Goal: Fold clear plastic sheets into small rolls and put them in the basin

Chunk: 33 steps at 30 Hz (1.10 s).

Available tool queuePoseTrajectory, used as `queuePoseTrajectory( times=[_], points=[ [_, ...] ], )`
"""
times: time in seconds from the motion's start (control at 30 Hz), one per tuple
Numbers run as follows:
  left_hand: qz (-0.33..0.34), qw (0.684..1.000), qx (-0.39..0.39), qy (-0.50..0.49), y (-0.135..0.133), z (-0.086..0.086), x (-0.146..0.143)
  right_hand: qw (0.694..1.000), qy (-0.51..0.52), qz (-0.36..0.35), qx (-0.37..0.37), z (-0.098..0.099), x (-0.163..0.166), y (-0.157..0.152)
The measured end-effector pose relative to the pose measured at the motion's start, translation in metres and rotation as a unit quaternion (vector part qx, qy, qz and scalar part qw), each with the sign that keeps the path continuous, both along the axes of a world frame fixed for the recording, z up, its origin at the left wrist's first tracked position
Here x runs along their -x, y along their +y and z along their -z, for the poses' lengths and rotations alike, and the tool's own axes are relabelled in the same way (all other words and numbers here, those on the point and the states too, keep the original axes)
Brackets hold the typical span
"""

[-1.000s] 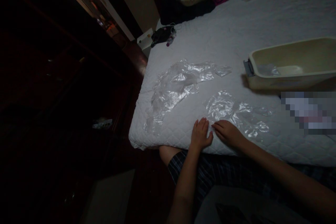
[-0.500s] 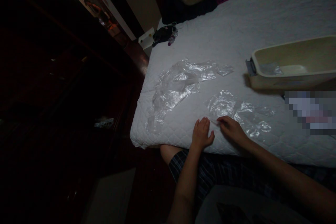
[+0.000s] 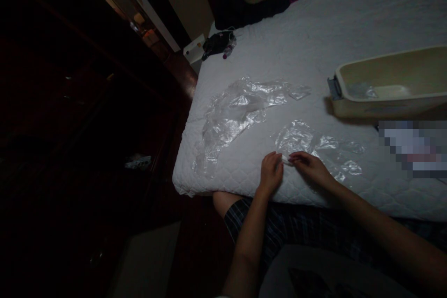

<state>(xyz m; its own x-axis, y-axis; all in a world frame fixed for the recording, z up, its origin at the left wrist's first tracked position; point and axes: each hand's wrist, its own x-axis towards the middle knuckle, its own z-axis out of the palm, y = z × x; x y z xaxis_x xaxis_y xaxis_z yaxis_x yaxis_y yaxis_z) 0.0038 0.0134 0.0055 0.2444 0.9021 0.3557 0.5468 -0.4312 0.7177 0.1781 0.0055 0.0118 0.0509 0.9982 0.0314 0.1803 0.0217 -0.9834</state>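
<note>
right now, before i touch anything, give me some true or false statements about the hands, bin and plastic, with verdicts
1. The left hand and right hand are close together over the bed. True.
2. The cream bin has a grey handle at its left end. True.
3. The right hand grips that bin. False: its fingertips are at a whitish bit between the hands.
4. Clear plastic lies crumpled on the bed. True.
5. That plastic is black. False: it is see-through.

Head view, forward and down across bed [image 3: 307,51]
</note>
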Motion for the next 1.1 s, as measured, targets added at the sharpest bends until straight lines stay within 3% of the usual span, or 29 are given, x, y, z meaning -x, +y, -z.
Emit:
queuePoseTrajectory(
  times=[0.3, 0.6, 0.8, 0.97, 1.1],
  points=[
    [-0.043, 0.996, 0.043, -0.062, 0.005, 0.018, -0.002, 0.99, -0.13, -0.02, -0.047, -0.012, 0.005, -0.017],
    [-0.038, 0.995, 0.063, -0.061, 0.003, 0.014, -0.002, 0.958, -0.249, -0.049, -0.13, -0.027, 0.007, -0.021],
    [-0.034, 0.991, 0.059, -0.116, 0.003, 0.009, -0.002, 0.951, -0.271, -0.036, -0.145, -0.02, 0.007, -0.026],
    [-0.03, 0.986, 0.109, -0.125, 0.005, 0.008, 0.0, 0.916, -0.355, -0.056, -0.177, -0.012, 0.009, -0.025],
    [-0.029, 0.982, 0.105, -0.157, 0.005, 0.009, 0.001, 0.888, -0.408, -0.078, -0.197, -0.012, 0.009, -0.022]
  ],
)
